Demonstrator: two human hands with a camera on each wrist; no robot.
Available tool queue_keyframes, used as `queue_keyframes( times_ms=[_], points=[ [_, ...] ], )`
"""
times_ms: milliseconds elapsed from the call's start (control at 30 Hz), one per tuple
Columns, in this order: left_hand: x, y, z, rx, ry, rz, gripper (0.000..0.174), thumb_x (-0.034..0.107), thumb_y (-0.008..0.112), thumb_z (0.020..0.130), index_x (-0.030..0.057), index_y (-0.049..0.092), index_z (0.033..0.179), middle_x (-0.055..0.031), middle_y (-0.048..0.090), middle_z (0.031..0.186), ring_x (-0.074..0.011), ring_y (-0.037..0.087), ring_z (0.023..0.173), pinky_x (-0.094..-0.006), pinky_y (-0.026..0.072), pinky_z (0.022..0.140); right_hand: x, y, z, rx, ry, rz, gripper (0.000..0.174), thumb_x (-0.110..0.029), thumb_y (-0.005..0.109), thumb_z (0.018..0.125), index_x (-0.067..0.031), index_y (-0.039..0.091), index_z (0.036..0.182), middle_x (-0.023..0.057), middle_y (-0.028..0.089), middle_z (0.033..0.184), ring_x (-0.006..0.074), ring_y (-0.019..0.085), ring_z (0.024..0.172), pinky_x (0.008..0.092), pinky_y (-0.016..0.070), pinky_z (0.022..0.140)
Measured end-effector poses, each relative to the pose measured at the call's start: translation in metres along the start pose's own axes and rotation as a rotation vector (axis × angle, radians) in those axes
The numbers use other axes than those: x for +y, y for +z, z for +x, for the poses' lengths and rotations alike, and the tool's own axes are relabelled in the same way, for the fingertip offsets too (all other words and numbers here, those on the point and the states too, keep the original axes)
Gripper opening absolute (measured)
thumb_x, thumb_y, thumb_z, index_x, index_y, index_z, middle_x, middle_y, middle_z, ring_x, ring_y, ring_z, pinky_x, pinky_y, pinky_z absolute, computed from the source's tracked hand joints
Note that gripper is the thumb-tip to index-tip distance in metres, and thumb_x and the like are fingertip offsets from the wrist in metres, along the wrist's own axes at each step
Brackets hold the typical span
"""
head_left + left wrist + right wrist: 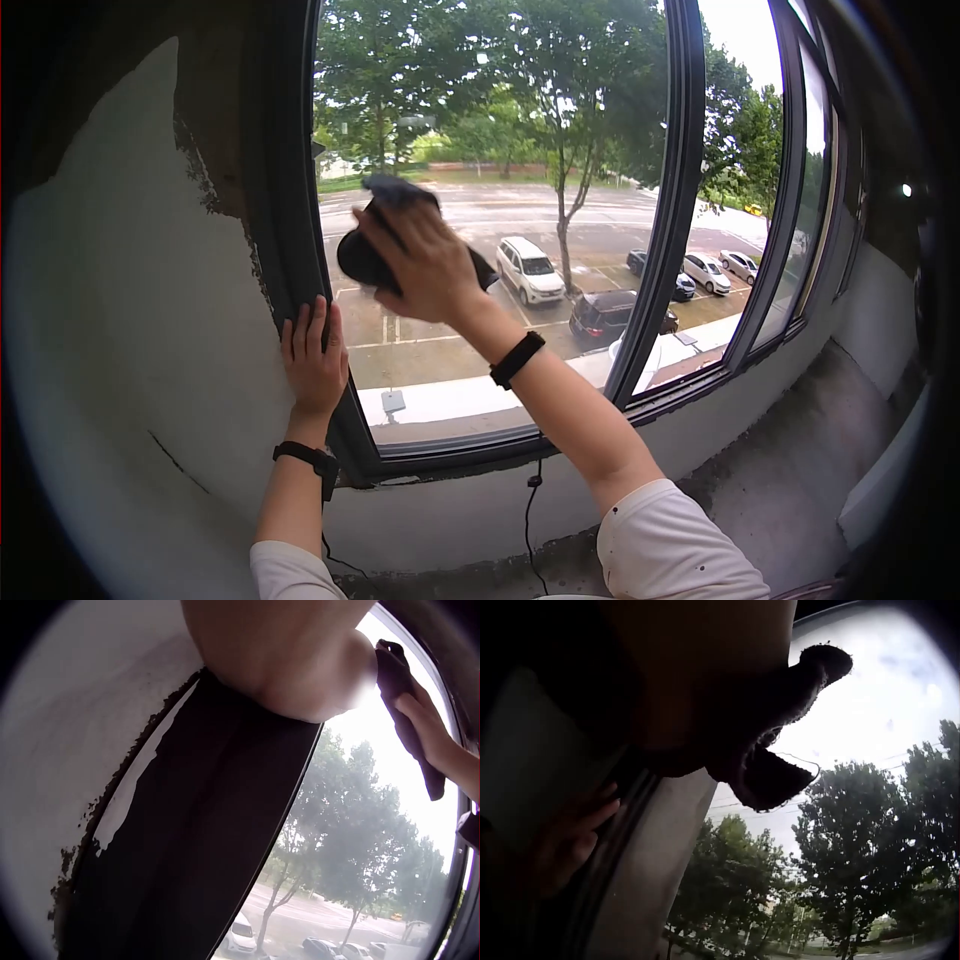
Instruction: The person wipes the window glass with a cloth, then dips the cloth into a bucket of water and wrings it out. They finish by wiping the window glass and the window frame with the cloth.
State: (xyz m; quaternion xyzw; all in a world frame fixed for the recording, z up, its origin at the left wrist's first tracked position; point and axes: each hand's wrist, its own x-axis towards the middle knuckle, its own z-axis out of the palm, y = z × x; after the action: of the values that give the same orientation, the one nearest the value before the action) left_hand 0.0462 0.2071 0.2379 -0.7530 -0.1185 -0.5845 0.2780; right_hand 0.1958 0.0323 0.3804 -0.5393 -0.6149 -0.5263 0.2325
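Observation:
A dark, bunched cloth (365,262) lies against the window pane (440,390), under the right hand (430,262), whose extended fingers press it flat to the glass. In the right wrist view the cloth (772,780) shows as a dark silhouette with a fuzzy edge. The left hand (316,365) rests on the dark left frame (290,200) with its fingers extended upward, below and to the left of the cloth. In the left wrist view, the right hand (427,727) is at the cloth (397,697) on the far right.
More frame bars (680,150) and panes stand to the right. A rough-edged pale wall (130,300) borders the window at the left. A black cord (530,515) hangs beneath the sill (470,460). Trees and parked cars show outside the glass.

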Motion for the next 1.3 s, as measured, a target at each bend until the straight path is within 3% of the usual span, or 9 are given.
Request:
queue_keyframes(
  times_ms=[133,300,533,667,767,800,1000,1200,1300],
  points=[
    [0.0,-0.001,0.0,-0.006,0.002,-0.001,0.06,0.015,0.058,0.093,0.0111,0.05,0.152,-0.0077,0.045,0.158,-0.0296,0.045,0.142,-0.0511,0.0295,0.121,0.005,-0.006,-0.076,-0.257,-0.317,0.109,0.092,-0.037,0.079,0.064,-0.0238,0.05,0.15,0.0075,0.059,0.139,0.0278,0.055,0.133,0.0427,0.0369,0.122],
    [0.003,-0.002,0.002,0.026,-0.008,0.007,0.056,0.014,0.06,0.092,0.0113,0.055,0.148,-0.0063,0.048,0.155,-0.0267,0.049,0.139,-0.049,0.0329,0.121,0.117,-0.091,-0.111,-0.48,-0.434,0.0,0.085,-0.042,0.079,0.059,-0.0289,0.061,0.141,0.0086,0.066,0.123,0.0294,0.063,0.123,0.0453,0.0462,0.116],
    [0.004,0.0,0.001,0.034,-0.012,-0.026,0.052,0.011,0.059,0.094,0.0114,0.058,0.146,-0.0074,0.05,0.154,-0.0283,0.051,0.137,-0.0494,0.0348,0.119,0.186,-0.093,0.008,0.593,0.186,-0.23,0.068,-0.028,0.07,0.076,-0.0157,0.059,0.142,0.0215,0.057,0.143,0.0445,0.054,0.132,0.0521,0.0391,0.116],
    [0.003,0.0,0.001,0.042,0.0,-0.028,0.051,0.012,0.058,0.096,0.0151,0.058,0.147,-0.0066,0.052,0.152,-0.027,0.053,0.136,-0.0482,0.0368,0.118,0.135,-0.042,0.087,0.762,0.25,-0.332,0.063,-0.035,0.076,0.075,-0.0166,0.064,0.133,0.0164,0.06,0.141,0.0379,0.058,0.128,0.0491,0.0421,0.115],
    [0.0,0.002,0.001,0.06,0.012,-0.049,0.05,0.013,0.059,0.097,0.0143,0.055,0.147,-0.0069,0.053,0.151,-0.0279,0.053,0.136,-0.0487,0.0364,0.118,0.052,-0.025,0.093,0.378,-0.003,-0.107,0.069,-0.021,0.072,0.077,-0.0027,0.053,0.141,0.0229,0.048,0.151,0.0412,0.046,0.139,0.0509,0.0356,0.118],
    [-0.002,0.003,0.001,0.073,-0.017,-0.073,0.049,0.014,0.06,0.097,0.0132,0.053,0.146,-0.0073,0.054,0.151,-0.0288,0.053,0.136,-0.0495,0.036,0.118,0.046,0.004,0.089,0.434,-0.071,-0.038,0.063,-0.039,0.079,0.072,-0.0185,0.066,0.13,0.0139,0.062,0.137,0.034,0.06,0.126,0.0471,0.0434,0.114],
    [-0.004,0.007,0.004,0.125,-0.029,-0.138,0.043,0.019,0.063,0.098,0.011,0.05,0.138,-0.0101,0.058,0.147,-0.0303,0.055,0.136,-0.0508,0.0361,0.116,-0.01,0.031,-0.029,0.107,-0.231,0.079,0.072,-0.04,0.08,0.07,-0.0249,0.062,0.138,0.0072,0.065,0.129,0.0302,0.06,0.127,0.042,0.0442,0.117],
    [0.001,0.008,0.006,0.181,-0.023,-0.095,0.033,0.018,0.063,0.099,0.0161,0.051,0.13,-0.0079,0.059,0.146,-0.0297,0.057,0.134,-0.0493,0.0402,0.114,0.101,-0.067,-0.139,-0.493,-0.524,-0.057,0.085,-0.045,0.082,0.068,-0.0359,0.054,0.147,0.0018,0.065,0.128,0.0266,0.058,0.129,0.0398,0.0413,0.121],
    [0.001,0.01,0.006,0.176,-0.022,-0.133,0.032,0.016,0.064,0.098,0.0137,0.052,0.128,-0.0099,0.057,0.148,-0.0328,0.056,0.134,-0.0527,0.0415,0.113,0.172,-0.136,-0.138,-0.334,-0.333,-0.316,0.095,-0.032,0.083,0.06,-0.0338,0.051,0.149,0.0084,0.062,0.136,0.0339,0.057,0.132,0.0464,0.0427,0.12]
  ],
)
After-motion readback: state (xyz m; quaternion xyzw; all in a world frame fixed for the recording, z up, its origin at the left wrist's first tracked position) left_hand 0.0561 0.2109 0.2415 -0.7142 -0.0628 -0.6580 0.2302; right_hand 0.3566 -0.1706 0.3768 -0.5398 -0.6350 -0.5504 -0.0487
